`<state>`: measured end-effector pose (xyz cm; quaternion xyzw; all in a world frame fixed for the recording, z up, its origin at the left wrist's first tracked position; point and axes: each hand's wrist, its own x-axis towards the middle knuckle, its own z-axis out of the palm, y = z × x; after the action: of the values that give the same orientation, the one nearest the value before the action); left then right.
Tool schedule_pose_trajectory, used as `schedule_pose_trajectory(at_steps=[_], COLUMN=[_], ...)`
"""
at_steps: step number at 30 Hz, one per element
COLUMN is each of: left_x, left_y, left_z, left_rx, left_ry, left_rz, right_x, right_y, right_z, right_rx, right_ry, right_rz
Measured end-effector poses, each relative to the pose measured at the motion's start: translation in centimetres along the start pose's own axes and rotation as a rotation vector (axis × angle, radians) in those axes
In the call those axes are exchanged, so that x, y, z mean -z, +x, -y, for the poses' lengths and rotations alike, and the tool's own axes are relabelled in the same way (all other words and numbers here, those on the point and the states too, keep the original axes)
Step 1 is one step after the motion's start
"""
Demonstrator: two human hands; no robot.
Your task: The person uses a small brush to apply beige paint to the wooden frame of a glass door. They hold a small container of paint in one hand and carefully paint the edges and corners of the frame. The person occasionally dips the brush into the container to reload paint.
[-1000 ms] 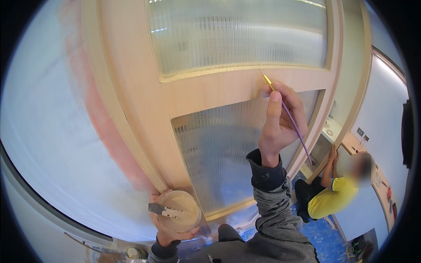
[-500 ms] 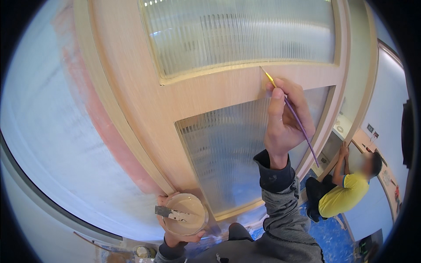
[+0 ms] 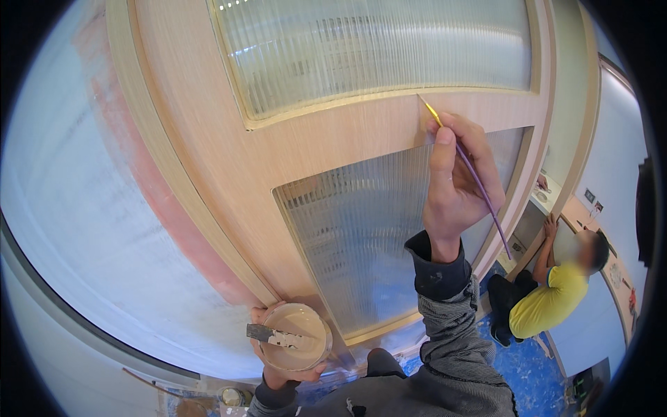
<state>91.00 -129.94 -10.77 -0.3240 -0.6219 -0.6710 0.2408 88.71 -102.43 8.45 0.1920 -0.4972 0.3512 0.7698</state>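
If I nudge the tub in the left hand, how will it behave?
The tub may spill if tipped, since it's open with pale paint or paste inside. The flat strip might slip or tip, as its grey end juts past the tub.

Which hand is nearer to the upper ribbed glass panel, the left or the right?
Right. The right hand is just below the upper ribbed glass panel, holding a thin brush; the left hand is farther down and left, holding a tub.

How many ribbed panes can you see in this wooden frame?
2: the upper pane, cut off by the picture's top edge, and the lower pane, partly behind the right hand. More may lie out of view.
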Motion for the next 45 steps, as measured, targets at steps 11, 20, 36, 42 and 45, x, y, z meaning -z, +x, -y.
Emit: schedule_pose_trajectory(at_steps=[11,20,36,42,45], left_x=[0.6,0.5,1.0,1.2,1.3], left_y=[0.0,0.0,-0.1,-0.1,-0.6], left_z=[0.1,0.5,0.8,0.6,1.0], left_rx=[-0.046,-0.053,-0.060,-0.056,-0.040], left_ry=[0.053,-0.013,0.034,0.080,0.064], left_rz=[0.020,0.001,0.153,0.182,0.170], right_x=[0.0,0.2,0.4,0.6,0.5], right_y=[0.0,0.0,0.2,0.3,0.3], right_z=[0.3,-0.1,-0.5,-0.6,-0.5], right_rx=[-0.031,-0.003,0.016,0.062,0.046], right_ry=[0.046,0.024,0.053,0.007,0.018], right_rz=[0.004,-0.020,-0.038,-0.012,-0.029])
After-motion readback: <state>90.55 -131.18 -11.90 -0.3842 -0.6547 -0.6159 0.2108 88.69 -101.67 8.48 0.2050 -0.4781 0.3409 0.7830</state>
